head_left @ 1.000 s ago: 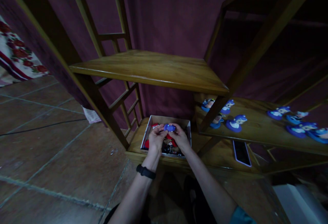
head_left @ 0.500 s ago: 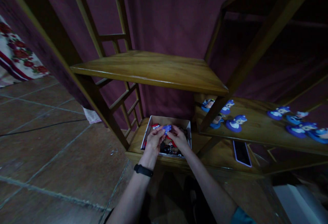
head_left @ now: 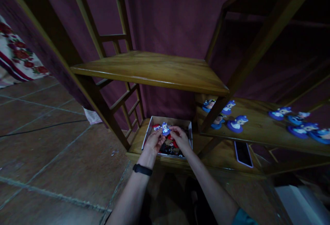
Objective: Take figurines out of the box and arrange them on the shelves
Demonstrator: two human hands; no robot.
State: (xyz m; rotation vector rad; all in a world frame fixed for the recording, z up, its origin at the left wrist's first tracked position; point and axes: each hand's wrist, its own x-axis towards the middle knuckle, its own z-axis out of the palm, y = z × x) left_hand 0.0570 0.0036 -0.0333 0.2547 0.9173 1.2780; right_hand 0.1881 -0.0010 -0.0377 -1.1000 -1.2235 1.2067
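A small blue-and-white figurine [head_left: 165,128] is held upright above an open box [head_left: 170,119], its face turned toward the camera. Its blue base is gripped by the fingers of the left hand [head_left: 154,140]. The fingers of the right hand [head_left: 180,138] are bent in close at the figurine's right side; whether it is also gripped by them cannot be told. A dark wristband [head_left: 142,169] is worn on the left wrist, and a teal sleeve [head_left: 243,217] is seen on the right arm.

The box is set on a low wooden shelf [head_left: 135,143], beneath a higher board [head_left: 152,68]. Red and black items [head_left: 170,147] are heaped inside it, too dim and too much covered by the hands to be made out singly. To the right, similar figurines [head_left: 237,124] are stood on another shelf [head_left: 257,123] in two loose groups, the nearer group partly hidden by a slanting post [head_left: 212,116]. Below them, a phone [head_left: 243,154] with a pale purple edge is laid flat. The shelving is backed by a dark red curtain [head_left: 170,19]. On the tiled floor [head_left: 51,163] at the left, a black cable [head_left: 43,131] is stretched out.
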